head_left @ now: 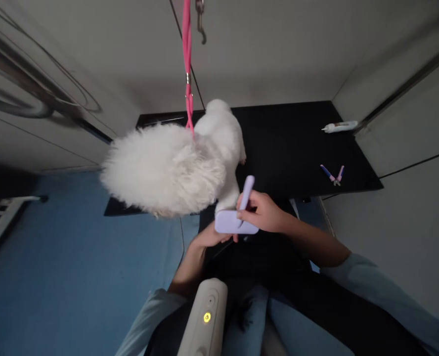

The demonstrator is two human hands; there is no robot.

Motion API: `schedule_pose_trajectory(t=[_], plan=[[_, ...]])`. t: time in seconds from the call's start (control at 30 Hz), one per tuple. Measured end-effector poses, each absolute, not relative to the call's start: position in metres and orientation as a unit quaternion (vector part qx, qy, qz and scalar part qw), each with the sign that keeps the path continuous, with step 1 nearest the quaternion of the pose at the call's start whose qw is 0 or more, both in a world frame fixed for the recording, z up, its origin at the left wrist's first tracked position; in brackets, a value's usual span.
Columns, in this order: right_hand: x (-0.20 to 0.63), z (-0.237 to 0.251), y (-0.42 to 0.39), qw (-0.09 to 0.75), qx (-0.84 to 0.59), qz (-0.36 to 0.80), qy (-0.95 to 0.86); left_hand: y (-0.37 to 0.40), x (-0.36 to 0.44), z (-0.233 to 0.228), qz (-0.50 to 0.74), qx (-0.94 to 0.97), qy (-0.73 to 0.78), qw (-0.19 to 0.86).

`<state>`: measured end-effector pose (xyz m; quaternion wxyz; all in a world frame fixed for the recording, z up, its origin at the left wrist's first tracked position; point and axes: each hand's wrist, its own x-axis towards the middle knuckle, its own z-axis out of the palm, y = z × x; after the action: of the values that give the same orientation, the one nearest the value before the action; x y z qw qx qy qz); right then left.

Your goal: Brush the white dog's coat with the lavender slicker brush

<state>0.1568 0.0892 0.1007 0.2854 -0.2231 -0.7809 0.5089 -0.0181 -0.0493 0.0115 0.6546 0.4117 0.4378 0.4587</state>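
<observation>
A fluffy white dog (163, 168) is on the black table with its large head over the table's left part. My right hand (264, 211) grips a lavender slicker brush (226, 222) by its handle, which tilts upward. The brush's flat back faces me, and its bristles are out of sight. Behind and below the brush head is my left hand (209, 236), closed around the lower end of the dog's front leg (228, 195). The brush covers the paw and most of my left fingers.
A pink grooming loop (187, 44) runs up from the dog's neck, near a metal hook (200, 24). On the black table (282, 143) lie nail clippers (332, 175) and a white pen-shaped tool (340, 127). A white device (204, 321) with a yellow light sits close before me.
</observation>
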Motion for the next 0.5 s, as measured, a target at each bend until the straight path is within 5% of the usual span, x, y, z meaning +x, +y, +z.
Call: schedule_pose_trajectory(t=[0.13, 0.27, 0.37, 0.5], plan=[[0.154, 0.094, 0.088, 0.381, -0.3, 0.48, -0.731, -0.047, -0.026, 0.023, 0.498, 0.372, 0.477, 0.621], [0.153, 0.092, 0.093, 0.339, -0.272, 0.539, -0.721, -0.037, -0.029, 0.034, 0.437, 0.422, 0.491, 0.625], [0.152, 0.092, 0.099, 0.391, -0.329, 0.499, -0.7, -0.033, -0.028, 0.032, 0.428, 0.411, 0.501, 0.631], [0.147, 0.088, 0.101, 0.306, -0.253, 0.556, -0.73, -0.034, -0.028, 0.023, 0.419, 0.431, 0.486, 0.634]])
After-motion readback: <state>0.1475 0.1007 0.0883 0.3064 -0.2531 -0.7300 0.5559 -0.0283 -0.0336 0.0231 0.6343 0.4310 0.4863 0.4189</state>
